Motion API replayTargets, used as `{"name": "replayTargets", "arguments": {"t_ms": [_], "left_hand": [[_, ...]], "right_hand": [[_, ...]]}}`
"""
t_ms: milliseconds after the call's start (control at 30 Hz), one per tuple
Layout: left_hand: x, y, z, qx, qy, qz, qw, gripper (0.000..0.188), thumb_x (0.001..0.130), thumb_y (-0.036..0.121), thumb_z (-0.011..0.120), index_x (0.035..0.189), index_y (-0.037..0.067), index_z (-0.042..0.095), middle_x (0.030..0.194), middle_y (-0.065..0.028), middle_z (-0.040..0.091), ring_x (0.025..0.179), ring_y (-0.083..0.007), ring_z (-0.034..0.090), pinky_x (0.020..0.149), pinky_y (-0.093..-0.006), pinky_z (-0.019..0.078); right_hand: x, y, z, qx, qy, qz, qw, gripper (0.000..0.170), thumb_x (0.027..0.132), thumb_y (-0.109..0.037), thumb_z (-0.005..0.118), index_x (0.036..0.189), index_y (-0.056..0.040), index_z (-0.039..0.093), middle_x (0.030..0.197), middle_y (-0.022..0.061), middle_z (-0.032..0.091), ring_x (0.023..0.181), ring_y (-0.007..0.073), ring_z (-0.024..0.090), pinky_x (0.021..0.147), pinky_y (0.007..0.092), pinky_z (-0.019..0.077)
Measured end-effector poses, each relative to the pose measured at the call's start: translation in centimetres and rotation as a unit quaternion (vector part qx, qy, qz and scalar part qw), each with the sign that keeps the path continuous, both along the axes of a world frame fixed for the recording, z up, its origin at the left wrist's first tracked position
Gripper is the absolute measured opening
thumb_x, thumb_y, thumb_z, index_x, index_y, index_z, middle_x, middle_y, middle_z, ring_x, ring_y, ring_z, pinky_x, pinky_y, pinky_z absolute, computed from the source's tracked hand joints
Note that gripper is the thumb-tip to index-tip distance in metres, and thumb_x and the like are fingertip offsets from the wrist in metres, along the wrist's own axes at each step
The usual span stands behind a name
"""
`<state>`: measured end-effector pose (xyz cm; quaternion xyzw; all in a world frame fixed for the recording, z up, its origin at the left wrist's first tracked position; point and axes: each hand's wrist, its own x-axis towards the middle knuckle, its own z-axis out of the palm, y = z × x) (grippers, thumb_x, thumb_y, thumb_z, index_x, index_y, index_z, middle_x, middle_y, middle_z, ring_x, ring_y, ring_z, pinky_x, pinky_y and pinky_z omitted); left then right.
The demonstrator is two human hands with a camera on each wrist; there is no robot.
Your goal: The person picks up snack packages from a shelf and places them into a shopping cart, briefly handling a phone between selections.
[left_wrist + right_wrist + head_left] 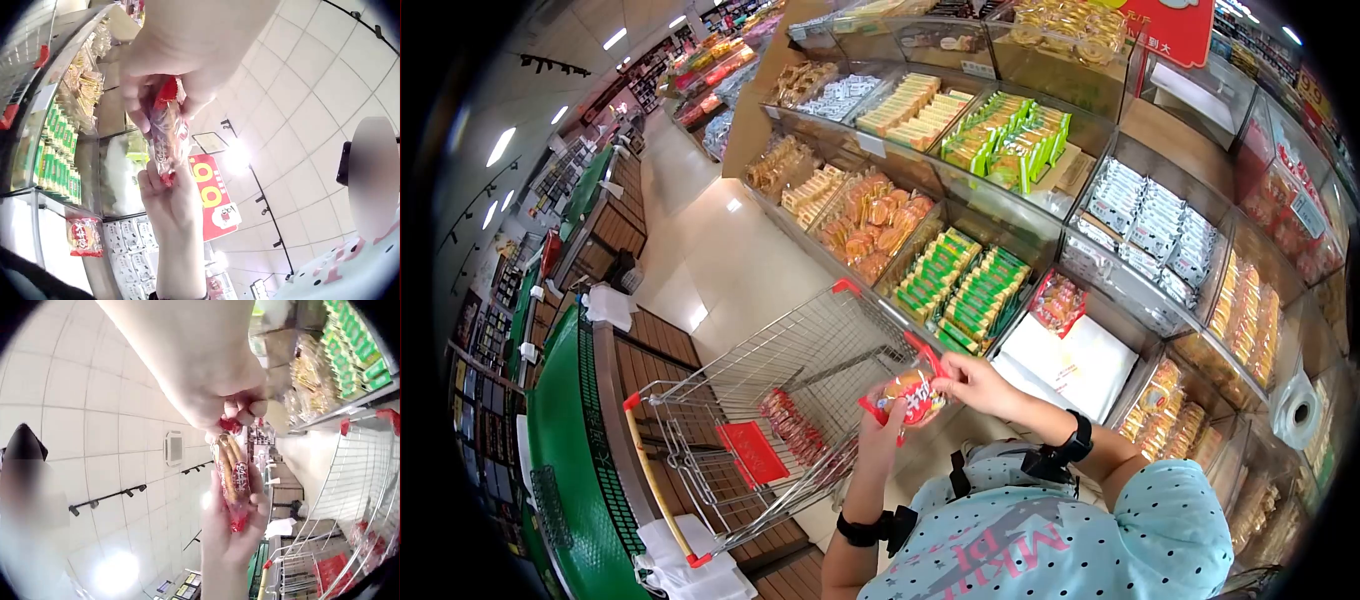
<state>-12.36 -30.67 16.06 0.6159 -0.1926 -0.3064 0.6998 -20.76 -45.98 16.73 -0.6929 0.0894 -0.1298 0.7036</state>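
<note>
Both hands hold a cracker packet (915, 392) in front of the chest, over the near side of a shopping cart (800, 370). Its wrapper is clear and red with white lettering, and golden-brown pieces show inside the packet (231, 465). The left hand (882, 428) grips one end from below, thumb along the wrapper. At the other end, the right hand (973, 384) pinches the red tip between thumb and fingers. In the right wrist view the packet spans the gap between the right hand (240, 403) and the left hand (234, 515).
Several red packets (790, 425) lie in the cart beside a red panel (752, 453). Tiered clear bins hold green packs (965, 285), orange pastries (875, 225) and white packs (1150, 225). One similar red packet (1060, 303) sits in a bin with white sheets (1070, 360). A green counter (565, 430) stands left.
</note>
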Motion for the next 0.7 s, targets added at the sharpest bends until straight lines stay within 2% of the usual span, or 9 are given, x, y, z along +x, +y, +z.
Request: {"name": "replayTargets", "arguments": {"t_ms": [67, 200, 300, 433, 500, 533, 633, 667, 700], "left_hand": [[0.1, -1.3, -0.5, 0.003, 0.074, -0.018, 0.997, 0.029, 0.081, 0.012, 0.047, 0.107, 0.0, 0.039, 0.1, -0.0085, 0.048, 0.084, -0.0115, 0.05, 0.068, -0.0228, 0.0433], [0.5, -3.3, -2.3, 0.047, 0.222, -0.044, 0.973, 0.024, 0.082, 0.011, 0.043, 0.102, -0.002, 0.043, 0.093, -0.0067, 0.051, 0.082, -0.0118, 0.051, 0.07, -0.0245, 0.043], [-0.3, -5.7, -3.5, 0.023, 0.224, -0.064, 0.972, 0.023, 0.082, 0.011, 0.045, 0.101, -0.002, 0.044, 0.092, -0.0056, 0.052, 0.081, -0.0101, 0.051, 0.068, -0.0231, 0.0427], [-0.5, -9.2, -3.0, 0.06, 0.085, -0.222, 0.97, 0.03, 0.081, 0.01, 0.047, 0.106, -0.003, 0.041, 0.098, -0.0079, 0.05, 0.087, -0.0113, 0.049, 0.073, -0.0234, 0.0407], [-0.4, -11.0, -5.0, 0.064, 0.009, -0.285, 0.956, 0.031, 0.08, 0.01, 0.047, 0.108, -0.001, 0.042, 0.1, -0.0074, 0.05, 0.088, -0.0114, 0.049, 0.074, -0.0233, 0.0396], [-0.5, -11.7, -4.4, 0.08, -0.054, -0.27, 0.958, 0.031, 0.079, 0.01, 0.048, 0.108, 0.0, 0.042, 0.1, -0.0073, 0.05, 0.087, -0.0123, 0.049, 0.075, -0.0234, 0.0392], [-0.7, -13.5, 1.1, 0.094, -0.247, -0.223, 0.938, 0.034, 0.076, 0.009, 0.051, 0.108, 0.004, 0.044, 0.101, -0.0082, 0.05, 0.086, -0.0187, 0.05, 0.074, -0.0259, 0.0394], [-0.2, -13.6, 4.2, 0.082, -0.341, -0.252, 0.902, 0.035, 0.075, 0.008, 0.051, 0.108, 0.004, 0.044, 0.1, -0.0089, 0.051, 0.085, -0.0207, 0.051, 0.073, -0.0275, 0.0399], [-0.1, -13.4, 7.6, 0.071, -0.431, -0.276, 0.856, 0.035, 0.073, 0.007, 0.051, 0.108, 0.004, 0.044, 0.1, -0.0097, 0.051, 0.084, -0.0228, 0.051, 0.073, -0.029, 0.0404]], "right_hand": [[-0.3, -1.4, -1.6, 0.05, -0.023, 0.043, 0.998, 0.02, 0.081, -0.015, 0.049, 0.067, -0.0052, 0.038, 0.054, -0.0032, 0.037, 0.052, 0.005, 0.039, 0.047, 0.0201, 0.033], [-2.2, -3.5, -2.7, 0.235, 0.025, 0.039, 0.971, 0.014, 0.083, -0.015, 0.045, 0.074, -0.0059, 0.041, 0.061, -0.0021, 0.045, 0.058, 0.005, 0.046, 0.051, 0.0183, 0.0367], [-3.5, -4.5, -4.9, 0.3, 0.022, 0.004, 0.954, 0.012, 0.082, -0.016, 0.047, 0.084, -0.0052, 0.044, 0.068, -0.0018, 0.048, 0.06, 0.0052, 0.046, 0.054, 0.0185, 0.0385], [-5.5, -6.0, -7.5, 0.156, 0.022, -0.078, 0.984, 0.027, 0.073, -0.013, 0.06, 0.094, -0.0032, 0.046, 0.073, -0.0018, 0.05, 0.063, 0.0047, 0.045, 0.056, 0.0195, 0.0399], [-7.3, -7.4, -8.7, 0.103, 0.059, -0.112, 0.987, 0.024, 0.073, -0.012, 0.061, 0.091, -0.0028, 0.048, 0.073, -0.0015, 0.051, 0.063, 0.0048, 0.046, 0.056, 0.0197, 0.0405], [-8.1, -8.1, -9.0, 0.078, 0.078, -0.126, 0.986, 0.023, 0.072, -0.011, 0.061, 0.09, -0.0025, 0.049, 0.073, -0.0014, 0.052, 0.064, 0.0048, 0.046, 0.056, 0.0198, 0.0408], [-9.3, -10.1, -11.9, 0.16, 0.082, -0.266, 0.947, 0.016, 0.071, -0.009, 0.062, 0.08, -0.0026, 0.051, 0.069, -0.0017, 0.052, 0.061, 0.0036, 0.045, 0.055, 0.018, 0.0398], [-9.6, -10.7, -12.9, 0.162, 0.097, -0.334, 0.923, 0.014, 0.071, -0.008, 0.062, 0.078, -0.0025, 0.05, 0.067, -0.002, 0.051, 0.059, 0.0041, 0.044, 0.054, 0.0179, 0.0389], [-10.0, -11.3, -14.8, 0.085, 0.103, -0.385, 0.913, 0.013, 0.071, -0.007, 0.061, 0.077, -0.0024, 0.05, 0.065, -0.002, 0.05, 0.057, 0.0052, 0.043, 0.052, 0.0185, 0.0381]]}}
